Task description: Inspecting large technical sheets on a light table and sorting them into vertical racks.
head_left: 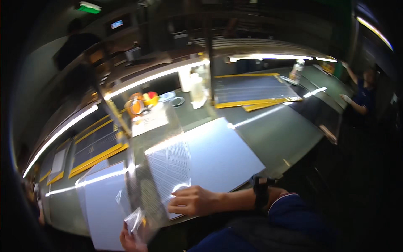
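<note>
Low in the head view, my left hand (131, 240) is closed on a crumpled piece of clear plastic film (135, 218), which catches the light. My right hand (189, 201) reaches in from the right, fingers bent together at the near part of a clear sheet with a fine line pattern (170, 164). What lies between these fingers is hard to make out. Partly under that sheet lies a large pale blue-white panel (224, 155) on the dark green table (277, 134). A second pale panel (107, 206) is beside my left hand.
Yellow-edged dark panels (254, 88) lie at the back right, and more yellow-edged panels (94, 143) at the left. A bottle (196, 88), a tape roll (136, 106) and a paper sheet (150, 122) stand or lie behind. A post (208, 63) rises there. Another person (363, 94) works at far right.
</note>
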Demonstrator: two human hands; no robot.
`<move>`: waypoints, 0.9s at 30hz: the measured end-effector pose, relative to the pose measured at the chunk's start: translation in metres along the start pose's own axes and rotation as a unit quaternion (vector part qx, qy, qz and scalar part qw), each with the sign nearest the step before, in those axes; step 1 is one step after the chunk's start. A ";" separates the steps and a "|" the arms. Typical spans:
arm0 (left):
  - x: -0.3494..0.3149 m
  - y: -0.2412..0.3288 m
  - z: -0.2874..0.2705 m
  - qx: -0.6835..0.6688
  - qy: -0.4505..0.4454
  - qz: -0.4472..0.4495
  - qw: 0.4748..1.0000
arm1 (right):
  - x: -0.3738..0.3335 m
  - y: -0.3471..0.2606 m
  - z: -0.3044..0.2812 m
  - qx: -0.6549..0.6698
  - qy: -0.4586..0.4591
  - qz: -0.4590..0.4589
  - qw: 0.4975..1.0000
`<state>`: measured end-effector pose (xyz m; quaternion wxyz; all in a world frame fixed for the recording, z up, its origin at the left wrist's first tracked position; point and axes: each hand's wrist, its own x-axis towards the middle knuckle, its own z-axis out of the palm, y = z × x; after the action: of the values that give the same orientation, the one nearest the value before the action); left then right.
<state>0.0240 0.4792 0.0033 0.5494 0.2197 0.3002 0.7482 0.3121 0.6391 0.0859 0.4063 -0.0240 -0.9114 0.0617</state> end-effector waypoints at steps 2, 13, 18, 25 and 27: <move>-0.029 -0.006 0.074 -0.111 0.140 -0.158 0.971 | -0.054 -0.008 0.012 0.029 0.019 0.057 0.998; -0.015 0.005 0.103 0.400 0.058 -0.318 0.858 | -0.166 -0.051 -0.068 -0.061 0.188 0.369 0.908; 0.013 0.007 0.079 0.404 -0.020 -0.340 0.849 | -0.231 -0.079 -0.101 0.083 0.474 0.659 0.578; 0.035 0.003 0.098 0.493 -0.109 -0.257 0.824 | -0.202 -0.066 -0.144 0.442 0.103 0.776 0.437; 0.046 -0.011 0.115 0.495 -0.117 -0.173 0.843 | -0.192 -0.046 -0.146 0.364 0.095 0.764 0.524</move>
<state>0.0929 0.5492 0.0789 0.5191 0.4927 0.5976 0.3616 0.5493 0.5893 0.0465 0.2613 -0.5669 -0.3975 0.6725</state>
